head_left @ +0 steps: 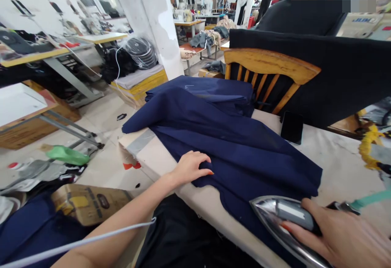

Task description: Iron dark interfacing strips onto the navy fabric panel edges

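Observation:
A navy trouser-like fabric piece point(232, 137) lies spread in loose folds over the pale padded ironing table point(330, 154). My left hand point(191, 167) rests on its near edge, thumb and fingers apart and slightly curved. In my right hand point(342, 227) is a steam iron point(287, 215), gripped by its dark handle. Its pointed silver tip faces left, over the fabric's near right part. A teal hose point(372, 199) leads off behind the iron. Farther back on the table sits a folded navy stack point(201, 84) with a pale chalk mark.
A black phone point(291, 127) lies by the wooden chair point(271, 62), where a person in dark clothing sits. Left of the table are a cardboard box point(91, 203) and a green bag point(65, 154) on the floor. A white cord point(91, 239) crosses my left forearm.

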Tool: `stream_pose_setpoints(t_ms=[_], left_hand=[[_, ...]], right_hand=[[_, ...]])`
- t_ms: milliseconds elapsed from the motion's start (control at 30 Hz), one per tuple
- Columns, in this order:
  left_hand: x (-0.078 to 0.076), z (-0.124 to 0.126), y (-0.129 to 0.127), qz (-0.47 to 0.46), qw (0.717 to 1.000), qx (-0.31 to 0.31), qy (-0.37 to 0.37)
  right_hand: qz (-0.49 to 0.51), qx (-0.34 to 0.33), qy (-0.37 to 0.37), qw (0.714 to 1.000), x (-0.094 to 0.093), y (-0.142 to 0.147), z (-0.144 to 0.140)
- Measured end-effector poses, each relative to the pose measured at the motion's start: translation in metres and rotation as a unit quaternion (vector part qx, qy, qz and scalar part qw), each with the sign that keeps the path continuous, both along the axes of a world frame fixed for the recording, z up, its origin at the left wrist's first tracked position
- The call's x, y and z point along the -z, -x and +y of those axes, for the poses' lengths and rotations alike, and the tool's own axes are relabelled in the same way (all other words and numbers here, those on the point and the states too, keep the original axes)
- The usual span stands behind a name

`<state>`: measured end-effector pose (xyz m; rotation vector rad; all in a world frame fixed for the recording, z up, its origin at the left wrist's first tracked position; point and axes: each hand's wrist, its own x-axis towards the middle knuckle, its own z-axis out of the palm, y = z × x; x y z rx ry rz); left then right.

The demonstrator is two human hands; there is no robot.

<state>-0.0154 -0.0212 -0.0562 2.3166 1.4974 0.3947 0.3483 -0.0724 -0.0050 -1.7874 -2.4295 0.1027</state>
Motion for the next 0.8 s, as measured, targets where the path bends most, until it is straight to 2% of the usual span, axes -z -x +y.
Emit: stream_pose_setpoints(t_ms=[100,333,467,567,667,733,800], left_hand=[[0.006,0.001,0.005,-0.015,1.0,0.015,-0.019],[0.01,0.0,0.011,-0.03,0.998,0.042,-0.046],[0.011,0.001,0.012,-0.032,0.998,0.028,-0.044],[0.013,0.001,0.012,-0.028,0.999,0.016,-0.039],[0.014,0.001,0.013,-0.023,0.999,0.018,-0.036],[0.014,0.001,0.013,-0.019,0.999,0.017,-0.034],[0.014,0.002,0.013,-0.02,0.999,0.014,-0.032]], right_hand=[[-0.084,-0.078,-0.009,0.993,-0.012,0.028,0.009],[-0.124,-0.093,0.032,0.987,-0.028,0.106,0.035],[-0.115,-0.115,0.052,0.985,-0.032,0.15,0.049],[-0.092,-0.132,0.044,0.986,-0.034,0.17,0.053],[-0.096,-0.129,0.058,0.985,-0.034,0.163,0.051],[-0.109,-0.113,0.074,0.985,-0.03,0.139,0.045],[-0.124,-0.087,0.084,0.985,-0.025,0.099,0.035]])
